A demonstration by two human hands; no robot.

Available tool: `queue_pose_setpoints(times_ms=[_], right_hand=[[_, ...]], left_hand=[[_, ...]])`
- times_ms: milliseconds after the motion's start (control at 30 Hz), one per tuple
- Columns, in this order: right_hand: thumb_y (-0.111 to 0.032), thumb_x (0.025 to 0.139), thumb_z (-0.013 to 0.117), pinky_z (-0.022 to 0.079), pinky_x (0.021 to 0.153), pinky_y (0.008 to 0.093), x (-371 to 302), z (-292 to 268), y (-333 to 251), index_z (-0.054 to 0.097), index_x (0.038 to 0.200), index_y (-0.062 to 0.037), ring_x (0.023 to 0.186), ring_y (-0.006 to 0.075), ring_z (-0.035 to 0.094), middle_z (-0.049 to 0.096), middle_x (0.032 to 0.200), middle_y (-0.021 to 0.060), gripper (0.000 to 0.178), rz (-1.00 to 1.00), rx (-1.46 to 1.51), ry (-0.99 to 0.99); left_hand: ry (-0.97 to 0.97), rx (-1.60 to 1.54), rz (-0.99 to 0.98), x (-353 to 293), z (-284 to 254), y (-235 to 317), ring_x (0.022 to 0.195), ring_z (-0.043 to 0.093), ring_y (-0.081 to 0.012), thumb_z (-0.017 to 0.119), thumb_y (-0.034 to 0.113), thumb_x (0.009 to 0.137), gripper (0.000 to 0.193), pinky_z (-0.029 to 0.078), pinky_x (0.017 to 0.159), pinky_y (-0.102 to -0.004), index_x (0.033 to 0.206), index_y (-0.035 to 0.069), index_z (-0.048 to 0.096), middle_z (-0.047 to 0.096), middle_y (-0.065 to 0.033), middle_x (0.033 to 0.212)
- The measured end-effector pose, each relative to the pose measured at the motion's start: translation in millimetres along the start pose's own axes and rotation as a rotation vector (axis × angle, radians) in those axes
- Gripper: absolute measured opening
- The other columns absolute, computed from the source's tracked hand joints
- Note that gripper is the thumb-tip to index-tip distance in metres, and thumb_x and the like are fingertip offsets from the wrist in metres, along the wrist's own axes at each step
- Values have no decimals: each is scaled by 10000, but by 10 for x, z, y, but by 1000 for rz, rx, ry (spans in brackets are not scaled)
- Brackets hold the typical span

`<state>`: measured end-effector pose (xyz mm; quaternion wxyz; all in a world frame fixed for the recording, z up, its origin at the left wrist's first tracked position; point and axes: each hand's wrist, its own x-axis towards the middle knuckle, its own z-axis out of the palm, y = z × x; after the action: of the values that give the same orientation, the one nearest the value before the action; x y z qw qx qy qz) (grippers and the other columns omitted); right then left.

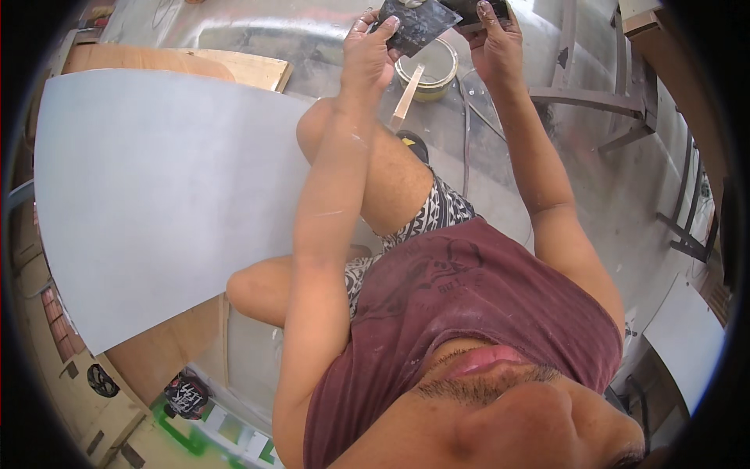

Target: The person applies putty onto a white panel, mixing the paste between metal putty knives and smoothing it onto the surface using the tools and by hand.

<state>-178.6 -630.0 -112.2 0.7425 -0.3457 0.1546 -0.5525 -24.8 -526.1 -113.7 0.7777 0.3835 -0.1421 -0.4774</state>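
At the top edge of the head view, my left hand [370,48] pinches a flat, dark putty spreader [418,30] with the thumb on its face. Whitish smears cover its surface, and a pale lump sits near its upper edge. My right hand [498,45] is closed on a second dark flat spreader [469,11], partly cut off by the frame. The two blades come close together at their inner corners. Just below them stands a round tub [447,84] with a pale rim. A wooden stick [407,98] leans out over its near side.
A large pale panel [172,195] lies to my left on wooden boards [168,344], beside my bent knees. Dark metal frame legs [594,100] stand at the right. A hose [467,141] runs along the grey floor [508,180]. Another white panel [678,332] is at the lower right.
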Motion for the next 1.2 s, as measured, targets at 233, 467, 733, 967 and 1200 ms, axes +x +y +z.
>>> queue_pose_setpoints(times_ms=[233, 467, 733, 967, 1200], right_hand=[[-67, 964, 628, 592, 690, 305, -68, 78, 93, 660, 1179, -53, 818, 156, 698, 725, 1002, 64, 218, 12, -157, -120], [-97, 981, 614, 547, 662, 248, 3, -190, 65, 658, 1213, -49, 777, 97, 663, 704, 964, 14, 241, 296, -522, -258], [-127, 981, 623, 596, 697, 310, 18, 125, -67, 634, 1186, -51, 823, 159, 706, 722, 1010, 68, 219, -49, -146, -66], [-109, 970, 636, 603, 703, 310, -123, 184, 33, 633, 1194, -44, 830, 168, 702, 717, 1017, 77, 233, -14, -127, -145], [-66, 973, 609, 587, 680, 279, -14, -80, 53, 631, 1228, -23, 806, 118, 675, 707, 1012, 53, 260, 237, -559, -257]], left_hand=[[32, 63, 72, 77, -156, 11, 846, 707, -228, 670, -35, 890, 341, 646, 695, -384, 1179, 42, 506, 682, -136, 992], [-3, 155, 166, 53, -198, 13, 807, 710, -222, 679, -25, 889, 306, 637, 664, -362, 1147, 46, 531, 690, -136, 973], [37, 22, 142, 57, -204, 33, 869, 697, -215, 679, -8, 894, 298, 620, 687, -374, 1138, 52, 519, 680, -106, 999], [20, 14, 140, 31, -182, 29, 860, 703, -216, 680, -8, 893, 308, 622, 674, -366, 1142, 50, 508, 678, -119, 996], [36, 123, 182, 23, -251, 50, 806, 710, -205, 703, -26, 873, 377, 629, 659, -332, 1191, 34, 509, 691, -139, 988]])
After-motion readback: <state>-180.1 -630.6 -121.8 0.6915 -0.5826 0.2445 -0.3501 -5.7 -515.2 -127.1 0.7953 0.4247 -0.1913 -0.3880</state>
